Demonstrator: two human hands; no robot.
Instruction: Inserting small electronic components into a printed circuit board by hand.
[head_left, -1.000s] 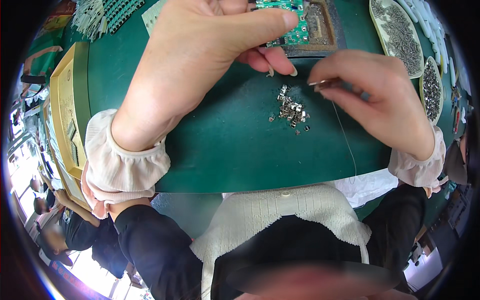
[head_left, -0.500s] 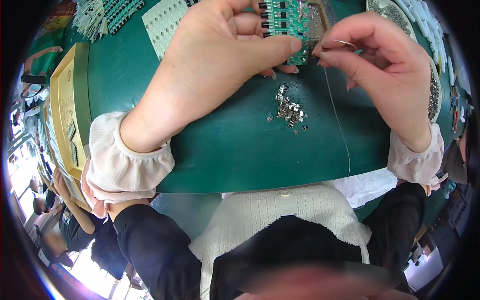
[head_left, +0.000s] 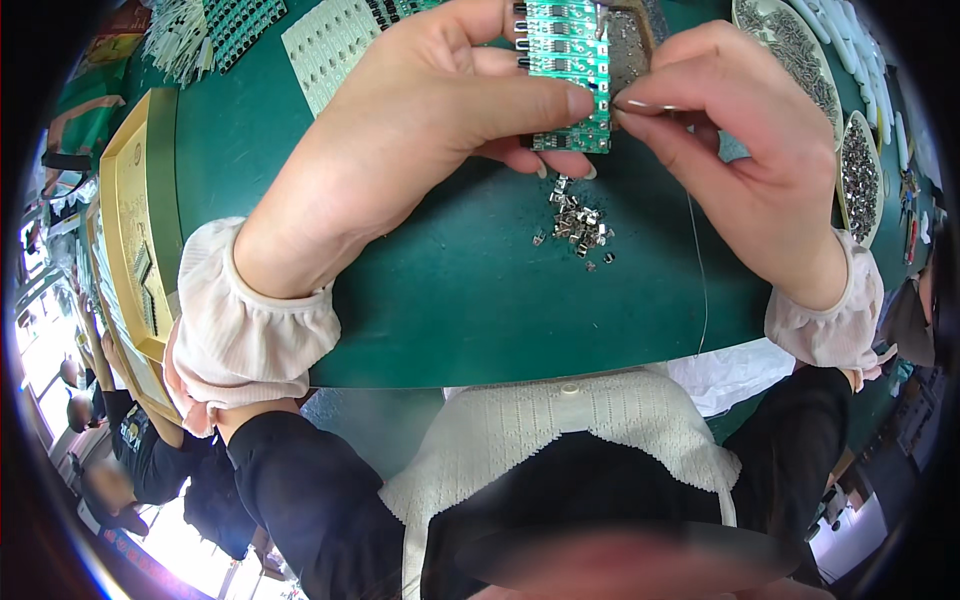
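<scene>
Head view: left hand (head_left: 420,130) fingers pinch green circuit board (head_left: 565,60); right hand (head_left: 740,150) fingers pinch, seemingly, a tiny part.

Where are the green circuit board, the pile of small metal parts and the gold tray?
green circuit board (head_left: 568,60): head view, board's middle.
pile of small metal parts (head_left: 578,226): head view, pile's centre.
gold tray (head_left: 135,200): head view, its rim.

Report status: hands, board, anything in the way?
Left hand grips green circuit board. Right hand pinches something small at its edge. Loose metal parts lie below, apart.
</scene>
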